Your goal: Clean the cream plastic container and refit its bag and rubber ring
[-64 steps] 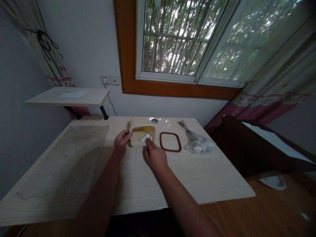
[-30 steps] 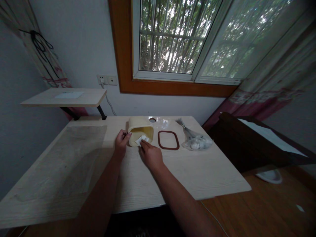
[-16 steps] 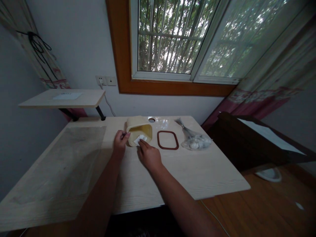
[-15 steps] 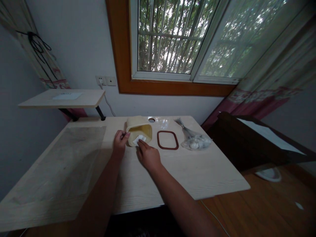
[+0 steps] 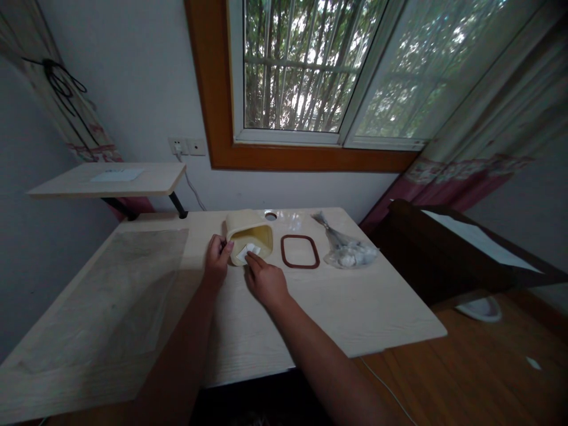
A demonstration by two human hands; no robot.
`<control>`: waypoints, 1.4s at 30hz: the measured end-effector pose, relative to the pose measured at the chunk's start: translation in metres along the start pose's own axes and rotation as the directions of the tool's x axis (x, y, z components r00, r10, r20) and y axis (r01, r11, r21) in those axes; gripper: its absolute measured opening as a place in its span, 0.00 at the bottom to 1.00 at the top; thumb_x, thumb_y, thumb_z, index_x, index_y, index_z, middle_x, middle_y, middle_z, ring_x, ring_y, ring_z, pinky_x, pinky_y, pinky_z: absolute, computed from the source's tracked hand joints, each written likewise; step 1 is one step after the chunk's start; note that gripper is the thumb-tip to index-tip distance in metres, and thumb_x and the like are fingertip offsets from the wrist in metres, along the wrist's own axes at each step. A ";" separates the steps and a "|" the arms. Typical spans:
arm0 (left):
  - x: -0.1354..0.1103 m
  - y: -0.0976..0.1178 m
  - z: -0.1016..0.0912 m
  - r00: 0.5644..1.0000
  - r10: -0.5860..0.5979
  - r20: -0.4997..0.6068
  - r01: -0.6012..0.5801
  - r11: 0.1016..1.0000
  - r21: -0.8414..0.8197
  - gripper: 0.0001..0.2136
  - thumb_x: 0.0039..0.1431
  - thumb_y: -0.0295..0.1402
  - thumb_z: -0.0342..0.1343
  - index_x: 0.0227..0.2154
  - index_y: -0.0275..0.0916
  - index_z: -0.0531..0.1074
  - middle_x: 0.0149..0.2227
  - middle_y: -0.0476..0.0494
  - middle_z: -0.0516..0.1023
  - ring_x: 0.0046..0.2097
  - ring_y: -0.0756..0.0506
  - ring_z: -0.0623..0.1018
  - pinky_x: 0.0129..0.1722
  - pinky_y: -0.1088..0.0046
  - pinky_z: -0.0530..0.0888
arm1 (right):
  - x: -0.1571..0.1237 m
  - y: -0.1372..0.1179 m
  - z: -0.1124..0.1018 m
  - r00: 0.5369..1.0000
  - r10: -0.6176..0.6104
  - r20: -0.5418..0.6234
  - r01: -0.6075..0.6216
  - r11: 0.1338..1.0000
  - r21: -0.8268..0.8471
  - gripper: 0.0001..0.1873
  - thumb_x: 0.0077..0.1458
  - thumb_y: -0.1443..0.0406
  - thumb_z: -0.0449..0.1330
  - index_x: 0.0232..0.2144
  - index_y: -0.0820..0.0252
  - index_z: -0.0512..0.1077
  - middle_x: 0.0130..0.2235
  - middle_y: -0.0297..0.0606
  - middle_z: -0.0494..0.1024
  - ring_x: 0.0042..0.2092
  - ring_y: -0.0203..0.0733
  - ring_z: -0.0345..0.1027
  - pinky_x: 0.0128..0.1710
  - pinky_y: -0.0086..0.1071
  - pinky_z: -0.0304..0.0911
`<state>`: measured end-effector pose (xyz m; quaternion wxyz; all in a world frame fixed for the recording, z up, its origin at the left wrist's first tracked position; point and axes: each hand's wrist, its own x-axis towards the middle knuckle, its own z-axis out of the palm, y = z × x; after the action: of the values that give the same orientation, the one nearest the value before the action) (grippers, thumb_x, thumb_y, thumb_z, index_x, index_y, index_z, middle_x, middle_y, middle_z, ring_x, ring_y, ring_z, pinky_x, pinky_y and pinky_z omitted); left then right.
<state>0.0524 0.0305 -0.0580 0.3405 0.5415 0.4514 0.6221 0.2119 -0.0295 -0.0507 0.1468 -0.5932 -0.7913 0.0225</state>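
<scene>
A cream plastic container (image 5: 242, 220) is tipped on its side at the back of the table, its mouth facing me. My left hand (image 5: 217, 257) grips its left rim, thumb in front and the fingers behind. A small white cloth or tissue (image 5: 247, 252) lies at the lower lip of the mouth. My right hand (image 5: 267, 278) pinches this white piece between thumb and fingers, against the container's inner side. To the right lies a reddish-brown rounded-square ring (image 5: 300, 267), touched by neither hand.
A knotted clear plastic bag (image 5: 350, 254) with whitish contents lies at the right of the table (image 5: 355, 313). A clear sheet (image 5: 119, 296) covers the left part. A raised shelf (image 5: 110, 180) stands at the back left, below a wall socket (image 5: 186, 147).
The view has shifted slightly. Both hands keep nearly the same place at the container, with the white piece still under my right fingers.
</scene>
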 end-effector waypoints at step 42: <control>0.000 0.003 0.001 0.998 -0.049 0.034 0.051 0.997 -0.054 0.16 0.61 0.46 0.55 0.27 0.41 0.60 0.25 0.53 0.58 0.28 0.49 0.61 0.28 0.74 0.60 | -0.001 -0.002 -0.003 0.999 -0.034 -0.005 0.034 0.998 0.055 0.28 0.64 0.61 0.50 0.65 0.50 0.60 0.67 0.36 0.62 0.51 0.42 0.75 0.49 0.35 0.71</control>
<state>0.0533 0.0291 -0.0552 0.3778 0.5306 0.4421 0.6166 0.2110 -0.0316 -0.0475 0.1652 -0.5755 -0.7999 0.0405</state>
